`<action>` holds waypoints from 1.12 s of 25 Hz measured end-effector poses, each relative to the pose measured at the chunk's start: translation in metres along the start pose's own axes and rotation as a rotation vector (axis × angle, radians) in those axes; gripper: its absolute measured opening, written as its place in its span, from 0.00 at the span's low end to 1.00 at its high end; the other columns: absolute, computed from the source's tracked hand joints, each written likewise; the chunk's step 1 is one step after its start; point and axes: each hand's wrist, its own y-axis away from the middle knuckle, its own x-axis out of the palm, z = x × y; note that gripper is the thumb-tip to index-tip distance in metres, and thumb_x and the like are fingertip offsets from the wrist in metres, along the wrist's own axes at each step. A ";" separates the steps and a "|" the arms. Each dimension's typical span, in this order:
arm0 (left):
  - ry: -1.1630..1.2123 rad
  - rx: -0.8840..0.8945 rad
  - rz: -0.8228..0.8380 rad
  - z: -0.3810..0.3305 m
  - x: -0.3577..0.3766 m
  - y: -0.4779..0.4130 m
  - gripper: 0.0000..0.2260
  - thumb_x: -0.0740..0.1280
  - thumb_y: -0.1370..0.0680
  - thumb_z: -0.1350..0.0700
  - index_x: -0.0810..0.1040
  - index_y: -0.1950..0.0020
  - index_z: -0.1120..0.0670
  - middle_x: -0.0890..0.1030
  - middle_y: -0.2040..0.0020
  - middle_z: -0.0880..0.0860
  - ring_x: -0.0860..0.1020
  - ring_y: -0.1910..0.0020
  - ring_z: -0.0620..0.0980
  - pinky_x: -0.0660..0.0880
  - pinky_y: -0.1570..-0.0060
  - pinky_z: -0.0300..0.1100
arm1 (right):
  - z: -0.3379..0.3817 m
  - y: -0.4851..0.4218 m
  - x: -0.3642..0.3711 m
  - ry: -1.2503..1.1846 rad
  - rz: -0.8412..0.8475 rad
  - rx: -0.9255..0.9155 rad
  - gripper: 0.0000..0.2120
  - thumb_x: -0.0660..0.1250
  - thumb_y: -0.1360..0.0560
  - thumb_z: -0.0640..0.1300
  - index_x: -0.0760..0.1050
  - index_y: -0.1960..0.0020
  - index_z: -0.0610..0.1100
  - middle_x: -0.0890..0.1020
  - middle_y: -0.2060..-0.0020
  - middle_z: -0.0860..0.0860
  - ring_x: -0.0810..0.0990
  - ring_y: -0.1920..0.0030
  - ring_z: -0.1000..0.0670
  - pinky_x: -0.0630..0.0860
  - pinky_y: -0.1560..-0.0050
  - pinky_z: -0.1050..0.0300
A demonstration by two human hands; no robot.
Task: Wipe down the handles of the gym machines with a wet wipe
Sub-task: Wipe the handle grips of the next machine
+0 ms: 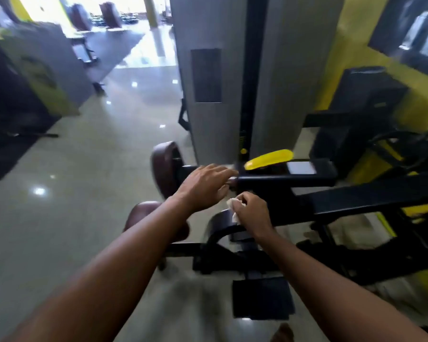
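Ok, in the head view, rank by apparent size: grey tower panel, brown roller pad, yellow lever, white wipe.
1. grey tower panel
2. brown roller pad
3. yellow lever
4. white wipe, mostly bunched inside the right hand, so only part shows

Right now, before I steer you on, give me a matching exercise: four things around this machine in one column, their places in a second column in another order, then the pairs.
Things
1. wet wipe
2. left hand
3. yellow lever
4. upper brown roller pad

Places
A. on top of the black arm, in front of the grey weight-stack cover
B. bunched in the right hand
C. beyond the left hand, on the tiled-floor side
D. at the end of the black arm

Pairs: 1-B, 2-D, 3-A, 4-C
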 end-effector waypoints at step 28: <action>-0.021 -0.510 0.286 0.628 -0.167 0.301 0.19 0.65 0.22 0.46 0.73 0.31 0.43 0.80 0.38 0.43 0.78 0.42 0.46 0.72 0.49 0.40 | 0.376 -0.109 0.563 -0.133 0.071 -0.013 0.09 0.69 0.25 0.53 0.81 0.53 0.47 0.84 0.61 0.52 0.82 0.60 0.51 0.79 0.57 0.53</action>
